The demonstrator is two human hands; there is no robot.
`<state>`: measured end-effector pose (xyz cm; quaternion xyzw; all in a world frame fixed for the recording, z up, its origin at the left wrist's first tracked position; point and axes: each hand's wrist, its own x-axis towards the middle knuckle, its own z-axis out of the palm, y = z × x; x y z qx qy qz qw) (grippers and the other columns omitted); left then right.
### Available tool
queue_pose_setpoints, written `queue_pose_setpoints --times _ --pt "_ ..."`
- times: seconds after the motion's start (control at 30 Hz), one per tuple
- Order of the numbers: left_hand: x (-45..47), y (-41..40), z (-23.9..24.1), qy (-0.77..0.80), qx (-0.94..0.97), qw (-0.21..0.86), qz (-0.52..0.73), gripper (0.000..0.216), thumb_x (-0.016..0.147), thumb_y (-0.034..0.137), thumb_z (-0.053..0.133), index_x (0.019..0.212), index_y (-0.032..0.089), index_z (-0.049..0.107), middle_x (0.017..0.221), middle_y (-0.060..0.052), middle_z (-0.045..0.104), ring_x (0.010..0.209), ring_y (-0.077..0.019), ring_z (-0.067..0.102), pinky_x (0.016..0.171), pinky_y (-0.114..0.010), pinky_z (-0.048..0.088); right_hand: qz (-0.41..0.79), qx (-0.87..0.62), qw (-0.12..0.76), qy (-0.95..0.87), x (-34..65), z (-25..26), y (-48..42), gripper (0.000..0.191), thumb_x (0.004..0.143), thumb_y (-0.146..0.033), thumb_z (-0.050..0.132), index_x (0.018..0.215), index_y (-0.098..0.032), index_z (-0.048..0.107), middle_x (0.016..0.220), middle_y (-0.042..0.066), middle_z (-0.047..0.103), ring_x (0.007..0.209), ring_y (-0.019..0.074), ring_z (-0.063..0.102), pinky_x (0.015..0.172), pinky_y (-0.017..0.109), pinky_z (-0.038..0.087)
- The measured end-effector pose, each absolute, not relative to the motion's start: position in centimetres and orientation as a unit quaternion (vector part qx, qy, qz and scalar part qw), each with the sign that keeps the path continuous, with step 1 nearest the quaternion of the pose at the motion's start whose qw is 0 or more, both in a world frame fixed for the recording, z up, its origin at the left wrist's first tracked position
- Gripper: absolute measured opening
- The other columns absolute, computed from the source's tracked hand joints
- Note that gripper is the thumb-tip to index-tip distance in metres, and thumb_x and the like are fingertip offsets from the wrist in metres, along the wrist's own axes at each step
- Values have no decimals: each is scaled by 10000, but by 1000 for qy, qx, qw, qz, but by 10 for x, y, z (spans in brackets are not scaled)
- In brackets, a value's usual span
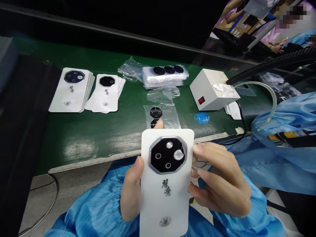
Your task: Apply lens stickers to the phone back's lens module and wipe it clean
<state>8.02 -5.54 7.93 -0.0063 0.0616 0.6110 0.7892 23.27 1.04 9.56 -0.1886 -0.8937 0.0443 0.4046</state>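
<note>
Close to me, a white phone back cover [154, 204] stands upright, its octagonal black camera plate [163, 161] in a silver ring and dark lettering below. My left hand [131, 192] grips it, thumb along the left edge, other fingers mostly hidden behind; one fingertip shows above the top edge. Bent fingers of my right hand [222, 181] touch the cover's right edge. Just beyond the cover, a clear plastic sheet with black octagonal camera plates [156, 113] lies on the green bench, partly hidden by it.
At left on the green bench [98, 131] are two stacks of white back covers [66, 93] [106, 95]. Bagged black camera plates [164, 80] lie at the back. A white box with a red switch [209, 90] and black hose stands right. Other people work beyond.
</note>
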Motion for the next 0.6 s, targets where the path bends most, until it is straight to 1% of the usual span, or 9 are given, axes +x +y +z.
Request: queue_pose_setpoints --times 0.07,0.1,0.2,0.27,0.37,0.47,0.53,0.6 --pt "74 -54 76 85 10 784 614 675 818 480 564 1411 432 247 1047 -17 716 929 -287 667 801 -421 506 18 -167 437 -884 231 93 15 46 860 -204 531 884 -165 535 1025 135 607 956 220 601 766 417 541" --pt "68 -53 74 104 24 781 616 685 818 472 571 1413 433 234 1073 -30 710 942 -289 667 801 -415 509 11 -164 437 -884 232 90 21 55 850 -189 536 890 -152 545 995 139 612 934 222 600 755 415 532" --pt "48 -51 65 172 75 758 625 732 836 432 564 1426 440 131 1138 -69 690 978 -295 661 806 -431 518 32 -240 405 -882 243 71 53 24 824 -153 561 837 -170 550 885 91 641 829 191 605 704 356 505" --pt "38 -49 59 202 82 745 631 719 864 451 511 1428 440 65 1166 -89 675 996 -301 654 800 -451 523 59 -323 394 -858 254 53 80 93 849 -143 530 765 -182 540 782 51 633 761 165 604 678 316 493" --pt "37 -47 54 208 67 747 628 672 885 490 446 1435 422 66 1177 -96 667 1014 -314 643 795 -454 523 65 -362 383 -847 263 32 107 156 867 -151 502 716 -179 528 694 30 602 649 146 575 594 280 465" --pt "49 -46 54 174 68 770 610 704 854 502 494 1453 334 163 1128 -127 684 958 -302 664 777 -414 527 96 -358 376 -849 258 33 101 132 865 -140 503 745 -175 545 703 28 603 646 142 570 589 274 463" --pt "57 -46 56 153 57 790 590 685 825 544 507 1421 260 322 1114 -142 685 939 -298 666 765 -394 524 125 -335 382 -852 249 47 83 91 857 -119 511 809 -177 561 763 37 616 720 153 587 641 291 483" --pt "63 -47 59 145 35 805 575 638 802 579 513 1318 203 501 1130 -129 677 959 -300 650 799 -393 510 145 -285 406 -856 240 67 61 110 822 -88 544 869 -186 565 805 35 613 773 160 585 670 312 495"
